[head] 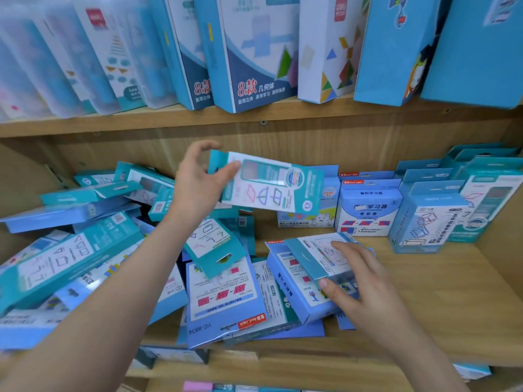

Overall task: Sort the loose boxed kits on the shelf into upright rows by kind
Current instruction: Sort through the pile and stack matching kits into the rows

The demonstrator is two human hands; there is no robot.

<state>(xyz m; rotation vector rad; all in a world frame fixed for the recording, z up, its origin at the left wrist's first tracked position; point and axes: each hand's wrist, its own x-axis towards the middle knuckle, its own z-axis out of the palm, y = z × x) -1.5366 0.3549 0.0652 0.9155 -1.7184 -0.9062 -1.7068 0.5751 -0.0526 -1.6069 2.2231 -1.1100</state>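
Note:
My left hand [199, 182] holds a teal boxed kit [271, 185] by its left end, lifted above the heap and lying level, thumb on its front. My right hand [359, 278] grips a small blue box [317, 256] that lies on top of a light-blue kit [294, 290] on the shelf board. A loose pile of teal and blue kits [93, 250] covers the left and middle of the shelf. Upright kits [368, 210] stand in rows at the back right, with taller teal ones [430, 216] beside them.
The wooden shelf board [452, 292] shows bare wood at the front right. Above, another shelf [254, 120] carries tall upright boxes. The right side wall of the shelf [509, 222] closes in the upright rows. More items show below the front edge.

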